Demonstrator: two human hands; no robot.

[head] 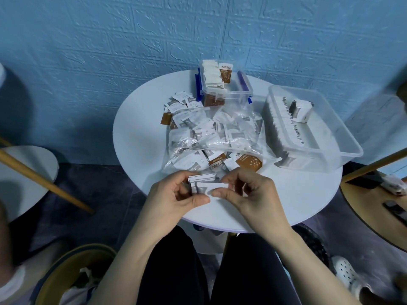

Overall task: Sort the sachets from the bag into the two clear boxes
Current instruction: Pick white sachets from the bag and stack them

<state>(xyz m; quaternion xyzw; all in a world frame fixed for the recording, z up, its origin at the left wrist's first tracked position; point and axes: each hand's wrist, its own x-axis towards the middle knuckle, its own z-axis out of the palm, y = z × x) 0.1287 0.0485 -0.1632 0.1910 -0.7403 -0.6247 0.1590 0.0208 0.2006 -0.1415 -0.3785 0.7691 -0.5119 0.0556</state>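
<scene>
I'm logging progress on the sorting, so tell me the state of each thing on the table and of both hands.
Small clear box: open, holding brown sachets.
Large clear box: open, grey sachets in rows.
Plastic bag: open, many sachets inside.
Left hand: holding a grey sachet stack.
Right hand: pinching it.

Both hands meet low and close — left hand (176, 194) and right hand (246, 192) pinching, fingers curled.

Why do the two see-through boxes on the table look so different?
The small box at the back has blue clips on its sides; the big box on the right shows none. The small box holds brown-and-white sachets standing up, some poking above its rim; the big box holds a long row of grey-and-white sachets that sits below its rim. Both are clear plastic, open-topped, and on the round white table.
</scene>
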